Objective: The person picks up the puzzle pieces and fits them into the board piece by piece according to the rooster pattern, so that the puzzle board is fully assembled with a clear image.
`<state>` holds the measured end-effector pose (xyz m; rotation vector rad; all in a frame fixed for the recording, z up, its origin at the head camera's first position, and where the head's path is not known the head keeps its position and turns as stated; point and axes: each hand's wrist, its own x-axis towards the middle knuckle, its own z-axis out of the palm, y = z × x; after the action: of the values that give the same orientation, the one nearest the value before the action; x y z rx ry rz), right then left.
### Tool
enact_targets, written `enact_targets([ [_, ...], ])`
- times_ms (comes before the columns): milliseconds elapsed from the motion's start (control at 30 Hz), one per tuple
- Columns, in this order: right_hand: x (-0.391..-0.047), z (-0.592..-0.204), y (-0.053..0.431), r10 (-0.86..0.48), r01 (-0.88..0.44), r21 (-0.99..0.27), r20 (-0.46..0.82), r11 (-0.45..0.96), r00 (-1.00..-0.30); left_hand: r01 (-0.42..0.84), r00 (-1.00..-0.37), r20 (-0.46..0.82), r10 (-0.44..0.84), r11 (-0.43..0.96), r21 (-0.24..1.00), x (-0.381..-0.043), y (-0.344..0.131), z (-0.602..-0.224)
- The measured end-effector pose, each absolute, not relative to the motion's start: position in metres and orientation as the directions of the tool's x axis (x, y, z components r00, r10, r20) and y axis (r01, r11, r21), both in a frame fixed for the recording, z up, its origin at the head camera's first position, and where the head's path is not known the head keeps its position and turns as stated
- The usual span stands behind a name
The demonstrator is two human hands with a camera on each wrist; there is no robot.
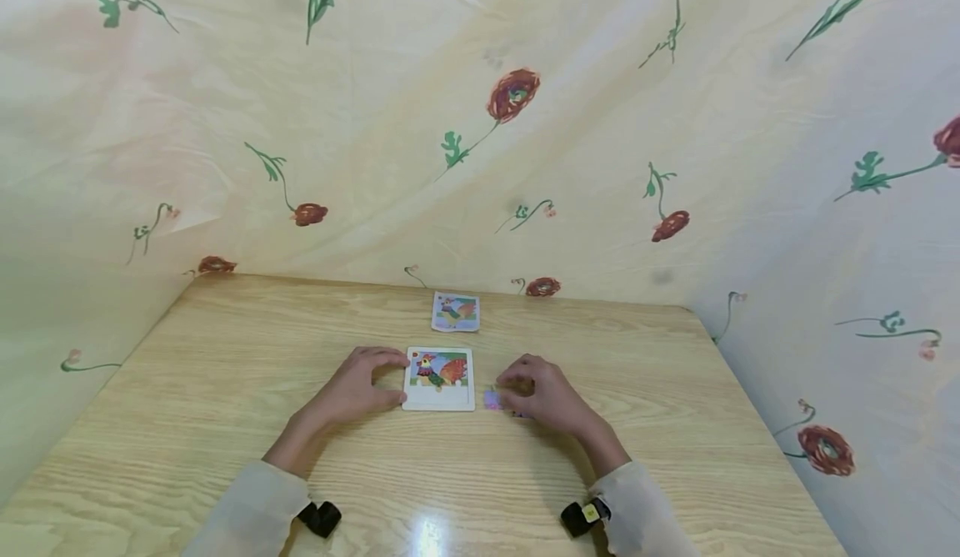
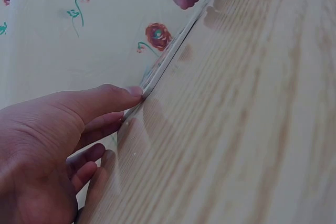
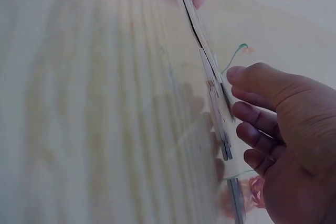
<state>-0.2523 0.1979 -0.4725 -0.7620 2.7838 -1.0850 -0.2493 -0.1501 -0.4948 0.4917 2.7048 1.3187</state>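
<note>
My left hand (image 1: pixel 362 386) holds the left edge of a white-framed jigsaw puzzle (image 1: pixel 438 407), its thumb and forefinger spread along that side. A rooster picture fills the puzzle's upper part, while a white strip shows below. In the left wrist view the thumb (image 2: pixel 113 98) touches the puzzle's thin edge. To the right of the frame, my right hand (image 1: pixel 551 394) hovers over loose puzzle pieces (image 1: pixel 492 399), mostly purple in the head view and partly hidden. Its fingers bend loosely, with a gap to the thumb (image 3: pixel 257 80) and no piece visible between them.
A paper rooster picture (image 1: pixel 455 313) lies behind the puzzle, near the back edge of the wooden table (image 1: pixel 300 323). Flower-printed cloth (image 1: pixel 375 123) hangs behind the table and along its sides. Dark wrist cameras (image 1: pixel 320 519) sit at both cuffs.
</note>
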Motion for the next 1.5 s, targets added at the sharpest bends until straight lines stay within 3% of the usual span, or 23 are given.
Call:
enact_targets([
  [500,-0.246,-0.478,0.203,-0.477,-0.405,-0.666,0.083,0.626,-0.875,0.251,-0.944,0.059,0.325,0.589,0.768,-0.248,-0.148,-0.495],
  [1500,-0.252,-0.473,0.189,-0.491,-0.473,-0.639,0.167,0.607,-0.855,0.254,-0.942,0.061,0.330,0.586,0.770,-0.247,-0.150,-0.495],
])
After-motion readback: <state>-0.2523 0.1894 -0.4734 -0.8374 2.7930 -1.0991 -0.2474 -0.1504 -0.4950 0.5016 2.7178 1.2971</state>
